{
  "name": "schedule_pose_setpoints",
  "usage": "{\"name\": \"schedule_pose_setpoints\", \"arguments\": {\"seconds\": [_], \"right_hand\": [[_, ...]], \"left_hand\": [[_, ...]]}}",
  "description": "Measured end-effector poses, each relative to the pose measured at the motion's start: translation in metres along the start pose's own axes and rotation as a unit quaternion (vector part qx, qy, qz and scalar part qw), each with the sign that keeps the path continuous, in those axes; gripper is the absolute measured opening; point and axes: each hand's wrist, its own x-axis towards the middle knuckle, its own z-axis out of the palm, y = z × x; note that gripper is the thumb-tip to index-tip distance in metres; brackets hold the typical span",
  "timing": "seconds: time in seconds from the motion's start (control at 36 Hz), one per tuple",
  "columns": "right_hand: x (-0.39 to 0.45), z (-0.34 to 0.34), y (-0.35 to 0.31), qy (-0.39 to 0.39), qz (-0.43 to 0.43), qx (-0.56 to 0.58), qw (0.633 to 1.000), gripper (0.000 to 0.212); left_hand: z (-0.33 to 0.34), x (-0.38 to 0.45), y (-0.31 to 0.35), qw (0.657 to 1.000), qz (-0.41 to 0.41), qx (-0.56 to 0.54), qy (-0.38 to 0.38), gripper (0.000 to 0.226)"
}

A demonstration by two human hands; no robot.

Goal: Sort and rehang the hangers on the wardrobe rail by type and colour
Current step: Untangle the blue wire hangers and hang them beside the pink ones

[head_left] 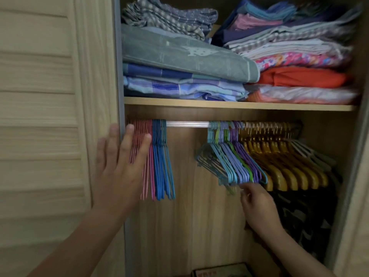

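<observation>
- Left hand [121,166], fingers straight and spread, presses flat on the pink hangers [139,144] at the rail's [187,124] left end.
- Right hand [257,204], lower centre-right, pinches the bottom of the mixed teal, lilac and purple hangers [235,162].

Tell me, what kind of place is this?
Most likely the inside of a bedroom wardrobe. A rail carries coloured hangers, a shelf above holds folded sheets, and a slatted door stands open.

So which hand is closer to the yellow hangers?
Right. The right hand reaches up just below-left of the yellow hangers, at the mixed bunch beside them; the left hand rests on the pink hangers far left.
</observation>
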Motion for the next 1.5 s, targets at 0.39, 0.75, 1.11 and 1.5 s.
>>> {"name": "schedule_pose_setpoints", "arguments": {"seconds": [0.39, 0.75, 1.11, 1.5], "right_hand": [[0.062, -0.016, 0.054, -0.001, 0.051, -0.289, 0.956, 0.004], [0.075, -0.021, 0.044, -0.060, 0.105, -0.298, 0.947, 0.006], [0.132, -0.040, 0.038, 0.101, 0.026, -0.104, 0.989, 0.011], [0.119, -0.034, 0.044, -0.027, 0.057, -0.079, 0.995, 0.015]], "left_hand": [[0.002, -0.005, -0.003, 0.999, 0.002, -0.041, -0.011, 0.033], [0.003, -0.006, -0.003, 0.999, 0.001, -0.046, -0.004, 0.030], [0.003, -0.006, -0.003, 0.998, -0.001, -0.059, -0.018, 0.024], [0.003, -0.009, -0.002, 0.998, -0.012, -0.055, -0.023, 0.015]]}}
